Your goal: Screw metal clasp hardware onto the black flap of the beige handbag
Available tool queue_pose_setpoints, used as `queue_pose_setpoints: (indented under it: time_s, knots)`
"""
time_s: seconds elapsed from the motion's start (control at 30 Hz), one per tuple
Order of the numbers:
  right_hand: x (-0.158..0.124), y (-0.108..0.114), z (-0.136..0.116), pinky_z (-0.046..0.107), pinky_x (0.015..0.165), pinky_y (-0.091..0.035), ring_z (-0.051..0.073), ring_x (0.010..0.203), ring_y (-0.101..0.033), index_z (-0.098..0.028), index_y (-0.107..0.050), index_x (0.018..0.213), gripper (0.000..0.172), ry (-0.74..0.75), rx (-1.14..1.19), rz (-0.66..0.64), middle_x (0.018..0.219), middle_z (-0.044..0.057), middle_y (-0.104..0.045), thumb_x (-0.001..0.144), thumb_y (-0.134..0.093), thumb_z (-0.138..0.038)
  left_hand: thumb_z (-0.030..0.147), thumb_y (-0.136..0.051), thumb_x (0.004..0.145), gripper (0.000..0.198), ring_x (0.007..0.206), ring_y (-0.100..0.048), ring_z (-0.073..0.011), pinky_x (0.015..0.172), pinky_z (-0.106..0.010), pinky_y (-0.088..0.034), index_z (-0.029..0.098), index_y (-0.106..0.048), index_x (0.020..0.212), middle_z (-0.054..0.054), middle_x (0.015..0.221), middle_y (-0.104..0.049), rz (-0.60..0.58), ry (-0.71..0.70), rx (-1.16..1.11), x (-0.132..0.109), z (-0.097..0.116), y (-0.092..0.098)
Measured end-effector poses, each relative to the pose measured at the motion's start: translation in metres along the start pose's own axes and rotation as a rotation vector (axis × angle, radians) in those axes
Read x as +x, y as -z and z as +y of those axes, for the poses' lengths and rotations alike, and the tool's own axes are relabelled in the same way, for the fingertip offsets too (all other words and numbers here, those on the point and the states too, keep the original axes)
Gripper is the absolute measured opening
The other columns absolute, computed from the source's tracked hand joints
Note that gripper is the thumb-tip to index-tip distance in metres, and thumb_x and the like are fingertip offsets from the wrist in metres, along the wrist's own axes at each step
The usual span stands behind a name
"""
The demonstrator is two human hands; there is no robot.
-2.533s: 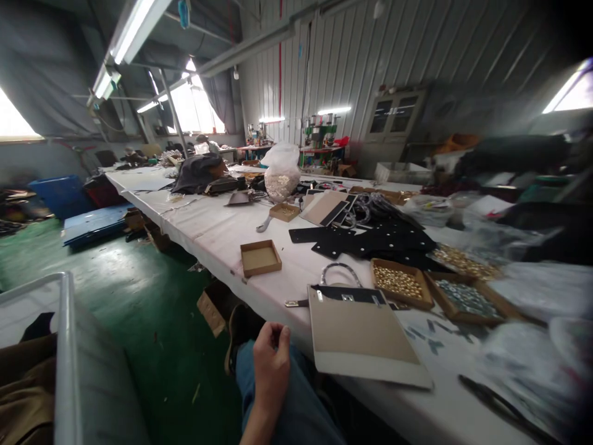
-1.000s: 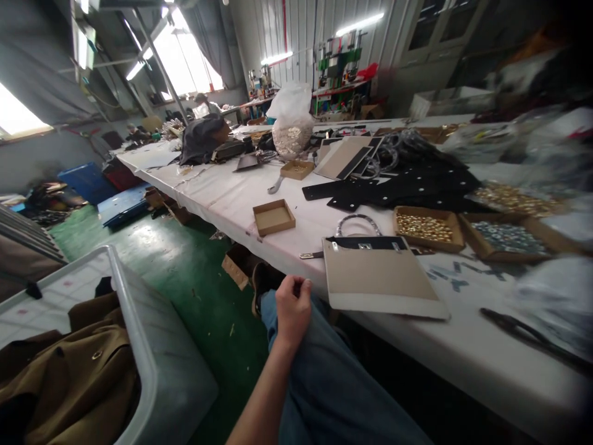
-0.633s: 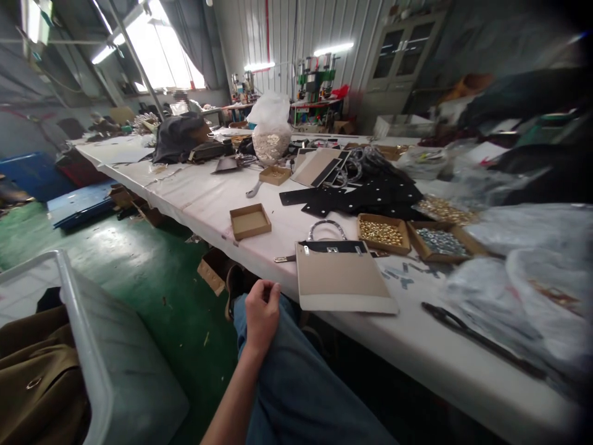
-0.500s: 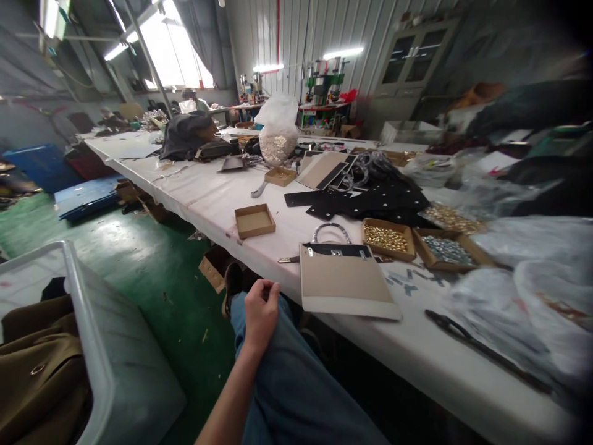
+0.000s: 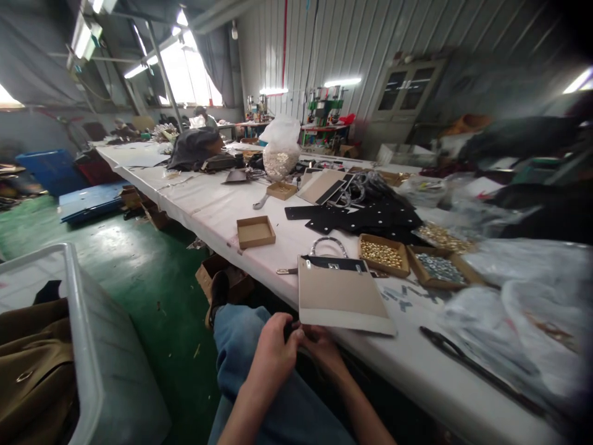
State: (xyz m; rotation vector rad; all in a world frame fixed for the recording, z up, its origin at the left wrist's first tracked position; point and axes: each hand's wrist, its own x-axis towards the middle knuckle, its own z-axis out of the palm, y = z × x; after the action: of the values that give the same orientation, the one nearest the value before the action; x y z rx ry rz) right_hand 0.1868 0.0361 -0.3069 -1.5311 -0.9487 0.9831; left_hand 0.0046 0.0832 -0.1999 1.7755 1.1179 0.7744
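Over my lap, below the front edge of the table, my left hand (image 5: 278, 343) is closed in a pinch. Something small and dark shows by its fingertips, too little to name. My right hand (image 5: 320, 347) meets it there, fingers curled in and partly hidden behind the left thumb and the panel's corner. Just above both hands, a flat beige bag panel (image 5: 343, 293) lies on the table, its pale lower edge jutting past the tabletop. It has a black top strip with metal fittings and a curved handle (image 5: 330, 242) behind it.
Boxes of gold studs (image 5: 383, 254) and silver studs (image 5: 438, 268) stand right of the panel, with loose metal strips (image 5: 401, 299) nearby. A shallow cardboard box (image 5: 256, 232) sits to the left. Plastic bags (image 5: 482, 315) and a dark strap (image 5: 477, 364) lie right. A grey bin (image 5: 115, 364) stands at left.
My right hand has come into view under the panel's near edge. My left hand has moved right and down to meet it. The view has tilted up slightly.
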Motion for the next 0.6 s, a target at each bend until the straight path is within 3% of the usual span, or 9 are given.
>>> queue_pose_setpoints:
  time_s: [0.07,0.13,0.27,0.4,0.53,0.6]
  knots:
    - [-0.005,0.010,-0.013,0.050,0.090,-0.061,0.043,0.100,-0.076,-0.022,-0.076,0.091,0.041,0.040,0.039,-0.084,0.094,0.010,-0.079,0.091,-0.084,-0.062,0.034,-0.079,0.095,0.052,0.146,-0.069,-0.0472,0.124,-0.062,-0.056,0.017,-0.075,0.145,-0.026,0.153,-0.074,0.055,0.065,-0.068,-0.011,0.001,-0.015]
    - [-0.015,0.016,-0.024,0.047,0.084,-0.059,0.041,0.093,-0.074,-0.023,-0.073,0.092,0.033,0.068,-0.007,-0.082,0.089,0.008,-0.076,0.092,-0.081,-0.055,0.030,-0.079,0.092,0.062,0.150,-0.067,-0.0464,0.126,-0.059,-0.056,0.015,-0.071,0.152,-0.027,0.159,-0.071,0.030,0.102,-0.128,-0.014,0.004,-0.026]
    - [-0.037,0.017,-0.041,0.054,0.104,-0.060,0.045,0.112,-0.076,-0.019,-0.077,0.121,0.037,0.104,-0.135,-0.102,0.114,0.015,-0.082,0.105,-0.067,-0.051,0.027,-0.067,0.099,0.032,0.121,-0.080,-0.0361,0.112,-0.043,-0.062,0.016,-0.082,0.126,-0.018,0.128,-0.086,-0.164,0.163,-0.164,-0.003,0.016,-0.034]
    - [-0.048,0.013,-0.054,0.058,0.118,-0.055,0.047,0.135,-0.070,-0.017,-0.072,0.143,0.045,0.150,-0.156,-0.137,0.140,0.020,-0.077,0.113,-0.064,-0.049,0.023,-0.070,0.095,0.025,0.116,-0.080,-0.0352,0.105,-0.039,-0.063,0.020,-0.085,0.115,-0.012,0.120,-0.088,-0.142,0.127,-0.145,0.016,0.021,-0.039]
    - [-0.051,0.015,-0.044,0.055,0.112,-0.060,0.046,0.132,-0.072,-0.019,-0.071,0.145,0.058,0.064,-0.061,-0.142,0.140,0.017,-0.078,0.099,-0.088,-0.050,0.016,-0.071,0.092,0.017,0.102,-0.080,-0.0294,0.086,-0.032,-0.060,0.015,-0.084,0.103,-0.009,0.105,-0.087,-0.239,0.138,-0.189,0.033,0.009,-0.040]
    - [-0.058,0.026,-0.031,0.048,0.095,-0.065,0.042,0.115,-0.077,-0.020,-0.070,0.142,0.063,-0.024,0.043,-0.209,0.126,0.014,-0.081,0.096,-0.094,-0.055,0.018,-0.073,0.093,0.009,0.087,-0.075,-0.0244,0.073,-0.030,-0.053,0.014,-0.081,0.094,-0.007,0.093,-0.084,-0.212,0.181,-0.110,0.042,0.000,-0.036]
